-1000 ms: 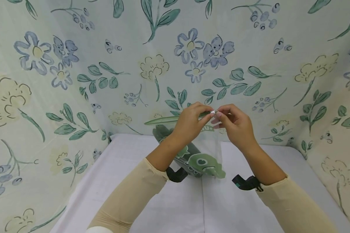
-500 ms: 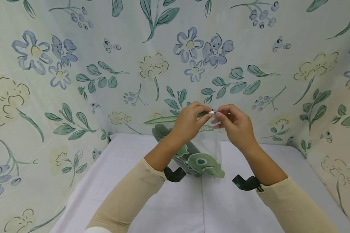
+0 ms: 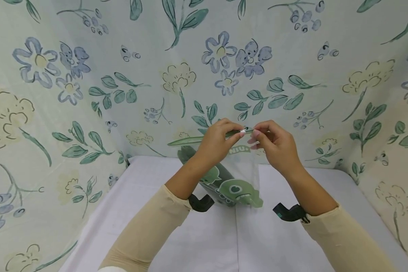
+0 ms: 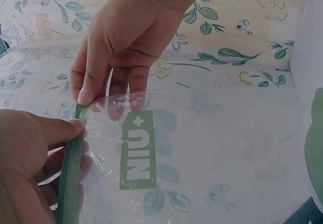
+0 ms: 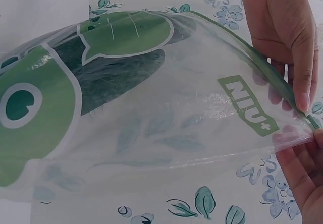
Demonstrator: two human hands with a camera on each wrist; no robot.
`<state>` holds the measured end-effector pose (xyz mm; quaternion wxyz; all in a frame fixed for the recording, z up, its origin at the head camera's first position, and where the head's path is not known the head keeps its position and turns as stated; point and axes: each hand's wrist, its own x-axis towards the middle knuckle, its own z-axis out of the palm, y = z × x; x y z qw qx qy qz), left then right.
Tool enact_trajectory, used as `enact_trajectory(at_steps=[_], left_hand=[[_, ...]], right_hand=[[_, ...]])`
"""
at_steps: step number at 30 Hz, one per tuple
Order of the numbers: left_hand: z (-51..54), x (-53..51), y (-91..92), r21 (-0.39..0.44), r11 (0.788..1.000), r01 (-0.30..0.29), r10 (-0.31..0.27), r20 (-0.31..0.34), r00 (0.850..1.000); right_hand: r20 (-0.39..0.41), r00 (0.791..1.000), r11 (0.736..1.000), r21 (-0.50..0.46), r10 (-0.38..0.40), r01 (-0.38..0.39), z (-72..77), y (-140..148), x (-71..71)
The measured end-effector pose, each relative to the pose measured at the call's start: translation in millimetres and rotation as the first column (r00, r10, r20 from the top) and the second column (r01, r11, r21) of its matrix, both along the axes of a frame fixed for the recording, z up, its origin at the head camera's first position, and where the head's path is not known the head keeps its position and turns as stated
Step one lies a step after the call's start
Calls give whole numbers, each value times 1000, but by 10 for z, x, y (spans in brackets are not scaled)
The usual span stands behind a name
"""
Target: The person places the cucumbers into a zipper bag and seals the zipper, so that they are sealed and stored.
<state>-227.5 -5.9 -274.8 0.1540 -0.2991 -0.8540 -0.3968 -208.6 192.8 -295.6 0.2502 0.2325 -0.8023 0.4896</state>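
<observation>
A clear zip bag (image 3: 248,166) with green cartoon prints hangs above the white table, its green zip strip (image 4: 72,168) along the top. Something long and dark (image 5: 121,80) lies slanted inside; its kind is unclear. My left hand (image 3: 219,139) pinches the strip at a small white slider (image 3: 243,131) between thumb and index finger. At the bag's top right corner, my right hand (image 3: 277,145) pinches the strip's end with thumb and index finger. A short stretch of strip shows between the hands. The "NIU+" label (image 4: 138,151) sits just below the strip.
A white cloth (image 3: 204,241) covers the table under the hands. Floral fabric (image 3: 149,68) hangs behind the table and on both sides. Each wrist wears a black camera mount (image 3: 201,204).
My left hand has slid a little left along the zip strip with the slider, widening the gap to my right hand. More of the label shows. The right hand stays nearly still.
</observation>
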Motion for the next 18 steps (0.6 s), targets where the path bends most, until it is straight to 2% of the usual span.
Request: enact_trajectory(at_steps=[8,18], left_hand=[[-12,-17,-58,-10,1000,-6,6,21,1000],[-28,-41,-134,-17,1000,-25,25,-12,1000]], right_hand=[[-3,1000,1000,13,-21,21,10,11,-8],[-18,998,997,32,-65,66,21,28,-27]])
